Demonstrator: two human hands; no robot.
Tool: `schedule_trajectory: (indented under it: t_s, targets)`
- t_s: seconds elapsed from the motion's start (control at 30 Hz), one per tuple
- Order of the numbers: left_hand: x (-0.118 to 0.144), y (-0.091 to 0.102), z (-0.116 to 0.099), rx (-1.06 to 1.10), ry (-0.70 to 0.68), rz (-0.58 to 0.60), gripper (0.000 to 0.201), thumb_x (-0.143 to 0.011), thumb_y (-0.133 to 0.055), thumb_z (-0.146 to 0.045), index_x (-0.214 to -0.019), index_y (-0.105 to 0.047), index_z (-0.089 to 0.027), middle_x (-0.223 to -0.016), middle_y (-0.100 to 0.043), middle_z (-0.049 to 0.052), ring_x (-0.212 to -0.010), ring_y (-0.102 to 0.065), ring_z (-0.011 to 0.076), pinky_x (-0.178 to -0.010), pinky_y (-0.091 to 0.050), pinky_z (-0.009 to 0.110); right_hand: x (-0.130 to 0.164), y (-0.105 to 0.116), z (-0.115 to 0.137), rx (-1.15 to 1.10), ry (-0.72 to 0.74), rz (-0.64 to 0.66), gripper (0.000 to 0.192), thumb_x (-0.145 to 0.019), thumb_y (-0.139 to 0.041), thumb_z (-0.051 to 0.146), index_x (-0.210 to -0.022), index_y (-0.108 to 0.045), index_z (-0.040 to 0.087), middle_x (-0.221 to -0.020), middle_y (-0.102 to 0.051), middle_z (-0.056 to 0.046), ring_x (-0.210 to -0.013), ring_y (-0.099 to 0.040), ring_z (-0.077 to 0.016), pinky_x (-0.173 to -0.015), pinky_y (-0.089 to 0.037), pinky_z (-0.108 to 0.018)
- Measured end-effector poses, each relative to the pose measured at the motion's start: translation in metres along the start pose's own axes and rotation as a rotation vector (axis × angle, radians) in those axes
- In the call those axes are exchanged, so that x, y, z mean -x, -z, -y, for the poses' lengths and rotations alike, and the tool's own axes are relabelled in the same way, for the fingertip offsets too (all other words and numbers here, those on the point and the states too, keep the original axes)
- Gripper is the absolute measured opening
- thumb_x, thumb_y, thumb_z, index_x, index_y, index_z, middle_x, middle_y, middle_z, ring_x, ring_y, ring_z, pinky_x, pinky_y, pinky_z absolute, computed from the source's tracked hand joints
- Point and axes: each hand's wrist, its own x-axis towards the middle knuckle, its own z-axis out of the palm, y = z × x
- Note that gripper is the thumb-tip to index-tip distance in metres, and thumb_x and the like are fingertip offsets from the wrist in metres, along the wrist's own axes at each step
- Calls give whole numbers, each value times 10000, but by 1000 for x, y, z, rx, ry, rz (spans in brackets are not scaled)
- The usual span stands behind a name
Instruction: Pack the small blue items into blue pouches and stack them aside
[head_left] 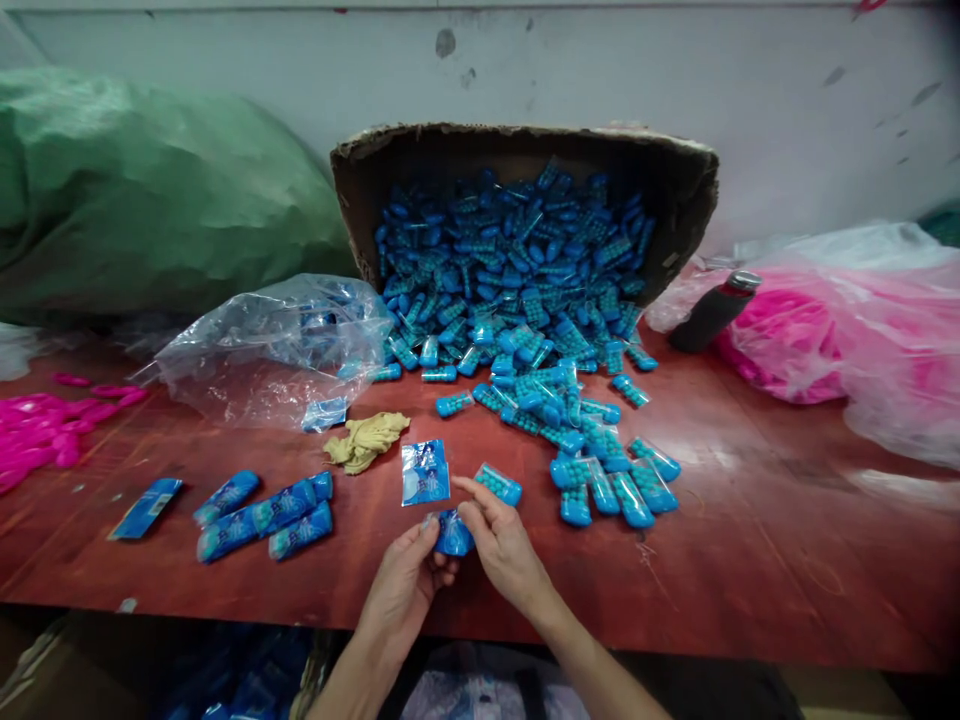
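Note:
My left hand [405, 585] and my right hand [501, 545] meet near the front edge of the red-brown table [750, 540], both pinching one small blue plastic case [453, 534]. Just beyond the fingers lies a flat blue printed packet [424, 471], and beside it a clear-topped blue case [498, 483]. A tipped cardboard box [525, 150] at the back spills a heap of blue cases [517, 290] toward me.
Several wrapped blue cases [262, 512] lie in a group at the left, with a blue card [146, 507] beyond them. A crumpled yellow glove [366, 440], a clear bag [277, 345], pink pieces [37, 425], a pink-filled bag [832, 335], a dark bottle [712, 310] and a green sack [150, 190] surround the work spot.

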Motion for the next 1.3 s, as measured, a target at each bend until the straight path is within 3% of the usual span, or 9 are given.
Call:
schedule_trajectory:
  t_s: [0.07, 0.17, 0.23, 0.3, 0.4, 0.53, 0.63, 0.83, 1.3]
  targets:
    - [1, 1, 0, 51, 11, -58, 238, -612, -692, -325, -598, -538, -144, -400, -472, -51, -412, -510, 91, -387, -396, 183, -2, 9, -3, 257, 83, -79, 335, -862, -403, 274, -1184, -479, 223, -875, -585, -41, -793, -525, -174, -710, -410, -290]
    - [2, 0, 0, 88, 48, -101, 270, -634, -676, -335, -547, -502, -148, -376, -461, -48, -408, -518, 95, -374, -407, 178, -9, 19, -16, 745, 112, -197, 355, -799, -517, 244, -1152, -505, 217, -1090, -544, -122, -995, -463, -271, -792, -369, -398]
    - [2, -1, 1, 94, 58, -107, 276, -656, -657, -341, -543, -496, -148, -372, -465, -44, -408, -522, 96, -369, -407, 173, -13, 22, -26, 945, 72, -167, 340, -773, -549, 203, -1112, -532, 224, -1043, -565, -130, -965, -471, -289, -754, -372, -406]
    - [1, -1, 1, 94, 52, -112, 268, -667, -648, -344, -558, -501, -148, -374, -473, -42, -410, -527, 97, -369, -407, 169, -15, 22, -32, 990, 48, -115, 323, -775, -541, 179, -1095, -541, 223, -946, -590, -116, -889, -496, -274, -713, -382, -383]
    - [-1, 1, 3, 91, 24, -120, 253, -661, -653, -349, -591, -514, -149, -383, -492, -39, -421, -541, 103, -381, -419, 172, -14, 24, -34, 781, 53, -104, 303, -772, -527, 167, -1073, -541, 202, -924, -587, -95, -871, -507, -247, -740, -391, -371]
    - [-6, 5, 5, 96, -43, -146, 254, -634, -676, -351, -615, -520, -152, -386, -503, -42, -432, -554, 112, -404, -438, 185, -5, 29, -26, 94, -79, -80, 278, -748, -538, 196, -1025, -517, 188, -947, -584, -39, -763, -544, -171, -674, -442, -289]
    - [-7, 3, 6, 99, -68, -144, 262, -616, -689, -352, -610, -525, -148, -386, -505, -42, -434, -556, 117, -417, -450, 197, 7, 28, -16, -187, -182, -37, 307, -741, -554, 230, -1044, -511, 199, -934, -586, -12, -687, -540, -141, -609, -448, -253]
    - [-7, 2, 6, 108, -83, -115, 275, -604, -691, -372, -595, -541, -141, -389, -510, -37, -440, -551, 119, -442, -467, 220, 22, 20, -3, -173, -96, -23, 316, -709, -589, 169, -1019, -575, 223, -989, -589, -5, -909, -532, -175, -816, -406, -272]
    - [-8, 9, -5, -2, -251, -66, 229, -648, -656, -348, -591, -565, -145, -443, -521, -47, -428, -462, 67, -477, -408, 186, 21, 26, 6, -41, 61, 103, 344, -746, -573, 138, -1055, -584, 289, -927, -557, 3, -863, -521, -145, -794, -394, -248]
